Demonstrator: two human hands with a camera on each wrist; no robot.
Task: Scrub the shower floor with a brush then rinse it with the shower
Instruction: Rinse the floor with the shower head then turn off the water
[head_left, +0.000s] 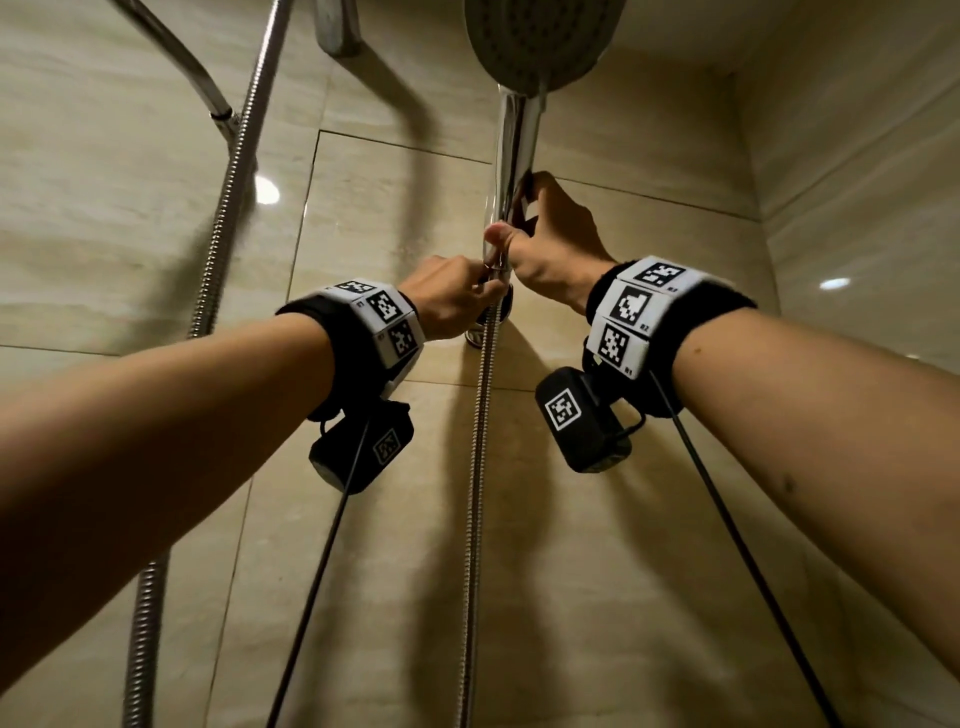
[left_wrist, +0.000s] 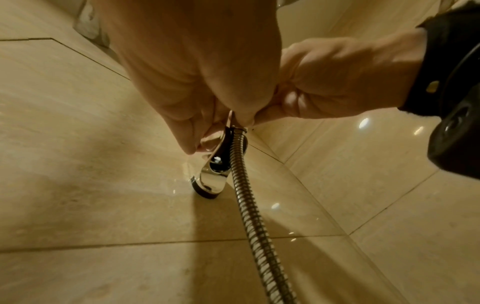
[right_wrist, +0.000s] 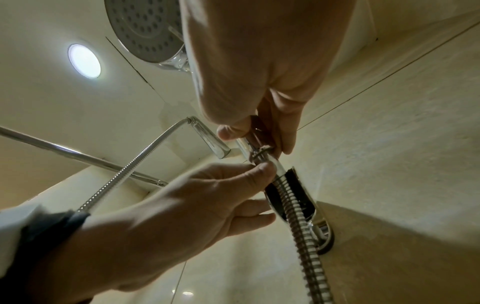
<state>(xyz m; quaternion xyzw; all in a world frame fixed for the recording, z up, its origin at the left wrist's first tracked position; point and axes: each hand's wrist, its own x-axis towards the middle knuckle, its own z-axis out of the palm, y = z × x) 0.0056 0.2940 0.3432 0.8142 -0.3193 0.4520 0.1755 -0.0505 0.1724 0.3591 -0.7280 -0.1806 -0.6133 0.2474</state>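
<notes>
Overhead, in the head view, the right hand curls round the chrome handle of the hand shower; its round spray face stands above the grip, and the handle's lower end pokes out just below the thumb. The left hand pinches the metal collar at that lower end, where the ribbed hose begins and hangs straight down the beige wall tiles. A second hose and a chrome pipe run at upper left.

Left wrist view: the left hand's fingertips close just above the wall holder, a chrome cradle fixed to the tile; the hose passes beside it. Whether the collar touches the cradle is hard to judge, since the fingers hide it.

Right wrist view: the right hand's fingers wrap the handle, with the collar directly beneath them. The left thumb and forefinger hold the collar just above the open slot of the holder, in which the hose lies. A ceiling light glows at left.
</notes>
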